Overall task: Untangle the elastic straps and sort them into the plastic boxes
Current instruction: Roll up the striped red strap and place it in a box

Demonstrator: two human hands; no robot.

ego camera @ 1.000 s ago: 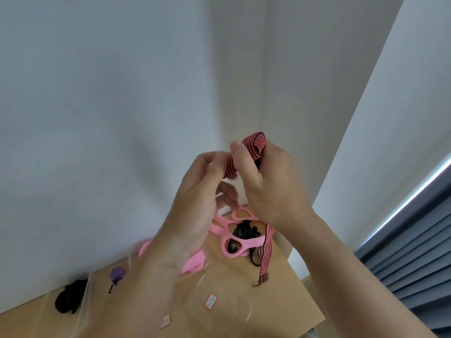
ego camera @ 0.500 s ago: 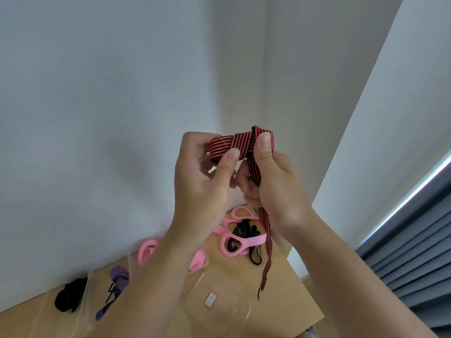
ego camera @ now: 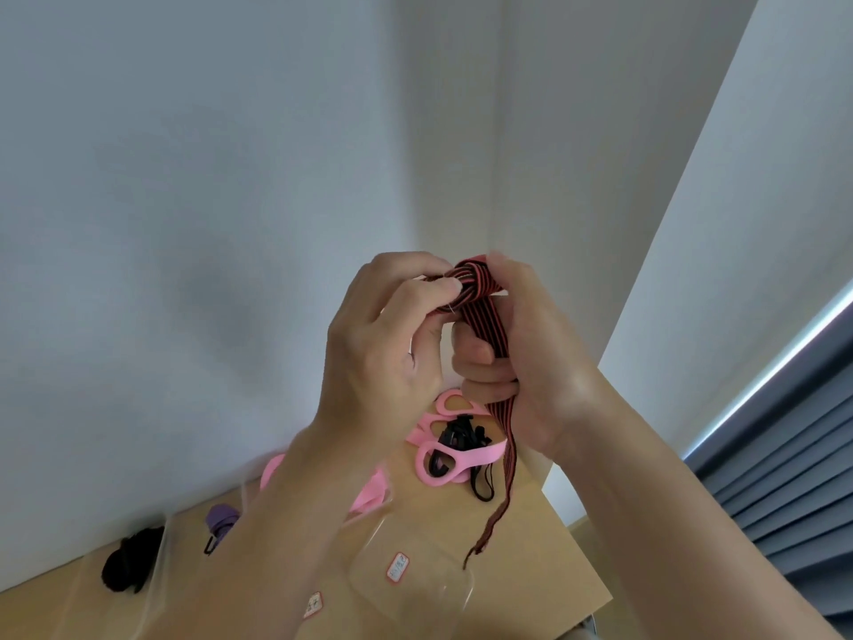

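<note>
I hold a red-and-black striped elastic strap (ego camera: 480, 297) up in front of the wall corner. My left hand (ego camera: 383, 353) pinches its bunched upper end between thumb and fingers. My right hand (ego camera: 531, 358) curls round the strap just to the right, and the loose tail hangs down from it to a frayed tip above the table. Below, a tangle of pink straps (ego camera: 454, 457) and black straps (ego camera: 457, 436) lies on the wooden table (ego camera: 544, 561). A clear plastic box (ego camera: 415, 588) with a red-edged sticker stands under the tail.
More clear boxes line the wall: one holds a pink strap (ego camera: 369, 494), one a purple strap (ego camera: 221, 517), one a black strap (ego camera: 129, 565). The table's right edge drops off by a grey blind (ego camera: 794, 455).
Both hands came down a little with the strap. The upper part is now bunched tighter between them, and the tail hangs at much the same height.
</note>
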